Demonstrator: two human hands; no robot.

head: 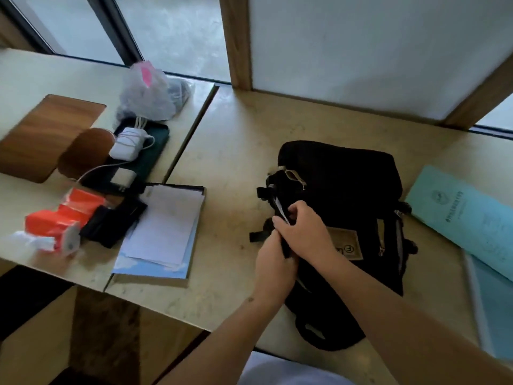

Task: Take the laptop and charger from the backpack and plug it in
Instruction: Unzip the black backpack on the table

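Observation:
A black backpack (347,187) lies flat on the beige table (236,140), with a tan label on its front. My left hand (273,269) grips the bag's left edge near the opening. My right hand (301,230) pinches the same edge a little higher, beside a thin white strip that shows in the gap. What the strip belongs to is hidden inside the bag. A white charger brick (127,147) with its cable wound on it rests on a dark case on the left table, and a white plug (123,177) lies just below it.
Left table: wooden board (44,137), brown oval pad (84,152), plastic bag (147,93), orange packet (63,215), black pouch (113,220). A notebook with loose sheets (163,232) spans the seam. Light blue papers (466,215) lie right of the bag. A wall panel stands behind.

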